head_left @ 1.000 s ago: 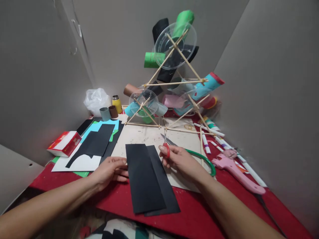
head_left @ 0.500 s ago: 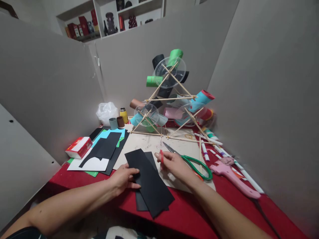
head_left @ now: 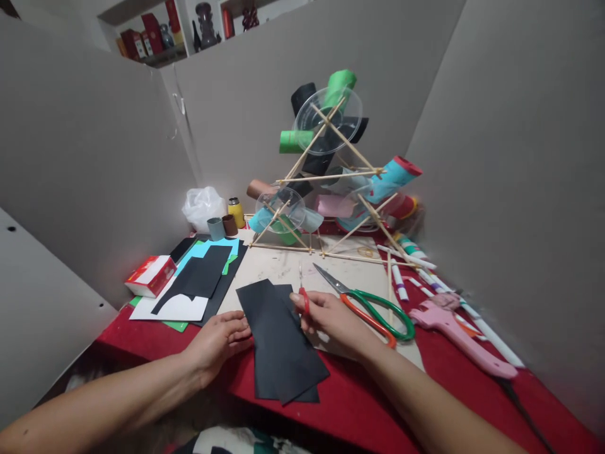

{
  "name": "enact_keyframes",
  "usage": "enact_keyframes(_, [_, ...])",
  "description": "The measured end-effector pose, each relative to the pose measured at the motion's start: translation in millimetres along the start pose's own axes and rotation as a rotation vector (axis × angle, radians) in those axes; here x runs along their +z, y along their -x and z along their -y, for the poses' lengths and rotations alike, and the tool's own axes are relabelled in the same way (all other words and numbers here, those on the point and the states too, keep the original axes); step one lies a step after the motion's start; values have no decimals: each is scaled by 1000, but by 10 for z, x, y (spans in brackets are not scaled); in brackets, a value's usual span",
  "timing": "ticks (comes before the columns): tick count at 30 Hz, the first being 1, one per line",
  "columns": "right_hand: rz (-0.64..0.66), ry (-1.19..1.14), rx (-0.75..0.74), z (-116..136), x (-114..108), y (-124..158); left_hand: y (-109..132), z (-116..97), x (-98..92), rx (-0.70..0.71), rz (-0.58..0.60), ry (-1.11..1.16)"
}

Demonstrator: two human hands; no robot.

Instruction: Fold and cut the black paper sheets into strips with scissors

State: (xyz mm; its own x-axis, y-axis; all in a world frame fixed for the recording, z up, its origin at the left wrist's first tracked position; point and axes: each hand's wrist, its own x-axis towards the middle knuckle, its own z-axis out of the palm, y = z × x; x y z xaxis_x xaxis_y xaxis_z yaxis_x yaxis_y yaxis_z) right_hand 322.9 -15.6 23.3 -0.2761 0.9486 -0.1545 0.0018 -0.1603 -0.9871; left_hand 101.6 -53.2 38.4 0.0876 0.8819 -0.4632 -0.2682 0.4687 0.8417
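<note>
Two black paper strips (head_left: pixel 283 343) overlap on the near edge of the table, the upper one lying at a slant. My left hand (head_left: pixel 220 343) rests at their left edge, fingers stretched out and holding nothing; whether the fingertips touch the paper is unclear. A small pair of scissors with red handles (head_left: pixel 305 301) is in my right hand (head_left: pixel 326 318), blades pointing away from me above the pale board (head_left: pixel 278 265). Just right of that hand lie large scissors (head_left: pixel 352 291) with green and orange handles.
Behind the board stands a stick frame (head_left: pixel 352 176) bearing clear discs and coloured paper tubes. Left are paper sheets (head_left: pixel 208 271), a red and white box (head_left: pixel 150 275), a yellow bottle (head_left: pixel 235 213) and a plastic bag (head_left: pixel 204 207). A pink glue gun (head_left: pixel 466 337) lies right.
My left hand has let go of the upper black strip and drawn back to its left. That strip now lies lower on the other one. My right hand still holds the small scissors.
</note>
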Motion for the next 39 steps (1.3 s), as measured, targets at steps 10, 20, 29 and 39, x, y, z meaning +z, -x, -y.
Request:
enact_keyframes(10, [51,-336,124,-80,32,-49,-43,107,88,-86,2,-33])
enact_keyframes(20, [-119,-370,-38,35,-74,-18,-414,-260,-57,89,29,-232])
enact_keyframes(29, [-150,-304,-25,-65,-26,-73,-833,-1410,-764,384,-270,-575])
enact_keyframes(39, [-41,-42,-57,-65,57,-41,78,-785,26,453,177,-536])
